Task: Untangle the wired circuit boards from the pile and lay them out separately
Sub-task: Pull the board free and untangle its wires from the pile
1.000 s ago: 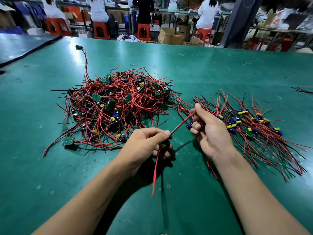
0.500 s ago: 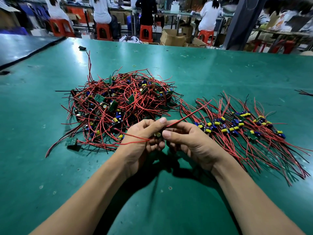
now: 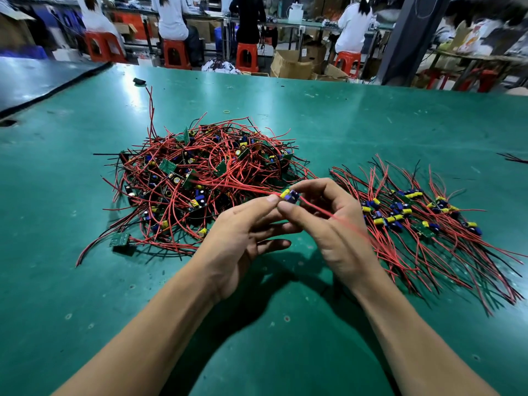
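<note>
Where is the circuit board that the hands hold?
Head view, near centre: the circuit board is pinched by the left hand and right hand, with the tangled pile to its left and the laid-out boards to its right.

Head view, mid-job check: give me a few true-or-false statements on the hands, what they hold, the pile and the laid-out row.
1. The left hand and right hand both pinch one wired board between them. True.
2. The tangled pile lies right of the laid-out boards. False: the pile is on the left and the laid-out boards are on the right.
3. The held board carries a yellow part. True.
4. The laid-out boards have only black wires. False: most are red, some black.
</note>
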The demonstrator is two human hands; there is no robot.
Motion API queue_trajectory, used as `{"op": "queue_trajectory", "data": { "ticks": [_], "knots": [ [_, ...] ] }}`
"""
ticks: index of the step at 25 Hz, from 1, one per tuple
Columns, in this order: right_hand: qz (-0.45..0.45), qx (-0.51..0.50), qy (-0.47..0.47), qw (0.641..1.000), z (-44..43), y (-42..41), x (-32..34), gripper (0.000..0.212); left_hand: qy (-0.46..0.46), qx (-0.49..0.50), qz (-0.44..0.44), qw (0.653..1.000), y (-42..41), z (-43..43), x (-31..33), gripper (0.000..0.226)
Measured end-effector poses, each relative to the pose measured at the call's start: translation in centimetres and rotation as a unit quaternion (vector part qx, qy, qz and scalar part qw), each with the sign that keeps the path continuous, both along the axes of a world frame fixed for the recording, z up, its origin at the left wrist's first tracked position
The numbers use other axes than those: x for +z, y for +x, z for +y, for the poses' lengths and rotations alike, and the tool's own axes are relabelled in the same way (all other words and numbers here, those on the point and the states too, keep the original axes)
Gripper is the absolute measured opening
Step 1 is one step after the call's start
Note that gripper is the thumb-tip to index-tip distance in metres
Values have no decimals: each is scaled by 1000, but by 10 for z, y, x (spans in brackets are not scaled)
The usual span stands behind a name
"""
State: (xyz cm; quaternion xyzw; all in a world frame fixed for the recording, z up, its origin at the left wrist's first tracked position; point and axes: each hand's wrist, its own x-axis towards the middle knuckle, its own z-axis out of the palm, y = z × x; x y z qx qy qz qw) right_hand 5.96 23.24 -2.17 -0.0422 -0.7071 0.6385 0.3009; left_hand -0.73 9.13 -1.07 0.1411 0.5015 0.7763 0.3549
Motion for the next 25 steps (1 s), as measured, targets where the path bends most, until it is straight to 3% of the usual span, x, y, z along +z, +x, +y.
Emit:
{"op": "queue_trajectory", "data": {
  "ticks": [3, 7, 13, 20, 25],
  "knots": [
    [-11, -39, 150, 988, 0, 0, -3, 31, -3, 35, -1, 999, -3, -1, 0, 17],
    [1, -2, 222, 975, 3, 1, -4, 56, 27, 36, -37, 998, -7, -7, 5, 14],
    [-75, 28, 203, 976, 12, 5, 1, 40, 8, 46, -28, 999, -7, -5, 3, 19],
    [-118, 75, 38, 989, 11, -2, -6, 20, -62, 39, 52, 996, -5, -5, -6, 17],
    [-143, 72, 10, 987, 12, -3, -11, 17, -78, 8, 70, 994, 1, -1, -12, 10]
  ]
}}
